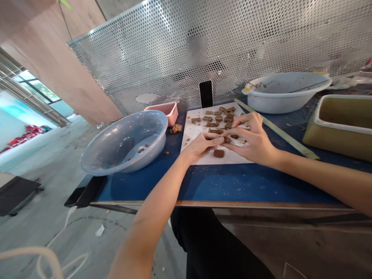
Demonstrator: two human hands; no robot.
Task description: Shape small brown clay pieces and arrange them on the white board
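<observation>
While both hands [229,141] pinch a brown piece [227,140], white board [203,158] edge near, blue table [232,182] bare.

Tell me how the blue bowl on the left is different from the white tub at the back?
The blue bowl is see-through; the white tub is solid. The bowl sits near the left hand, at the table's front corner; the tub stands behind the right hand, by the holey metal screen. Both are round, open and hold only brown crumbs.
</observation>
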